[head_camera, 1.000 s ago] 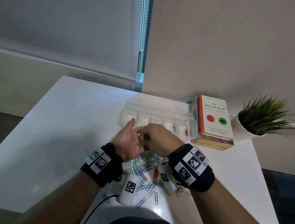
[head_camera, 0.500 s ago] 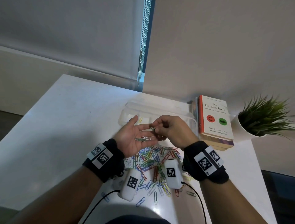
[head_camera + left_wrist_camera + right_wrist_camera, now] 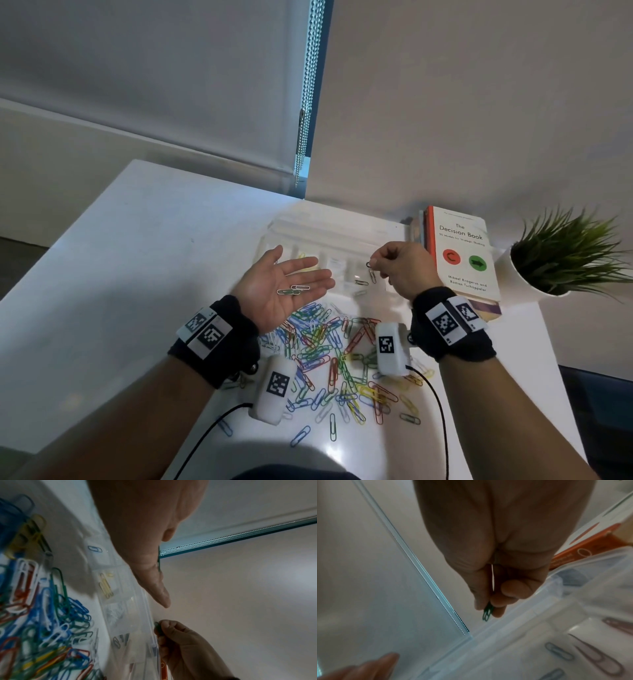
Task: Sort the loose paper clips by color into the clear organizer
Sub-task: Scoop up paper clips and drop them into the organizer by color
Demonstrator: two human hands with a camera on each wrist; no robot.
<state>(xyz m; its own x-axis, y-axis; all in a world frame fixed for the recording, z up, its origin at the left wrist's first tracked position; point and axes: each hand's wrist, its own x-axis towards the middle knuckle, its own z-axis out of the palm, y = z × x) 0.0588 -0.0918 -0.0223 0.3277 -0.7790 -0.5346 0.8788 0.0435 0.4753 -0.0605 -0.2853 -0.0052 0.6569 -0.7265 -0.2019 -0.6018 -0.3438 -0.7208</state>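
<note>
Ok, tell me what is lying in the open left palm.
Two paper clips lie on the open left hand: one green, one white. Nothing covers them. The right hand pinches a green clip over the clear organizer.

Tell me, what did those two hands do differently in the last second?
The right hand left the left palm, carrying a green paper clip pinched in its fingertips out over the clear plastic organizer. The left hand opened flat, palm up, with two clips lying on it. The colourful heap of loose clips, the book and the potted plant stayed put.
</note>
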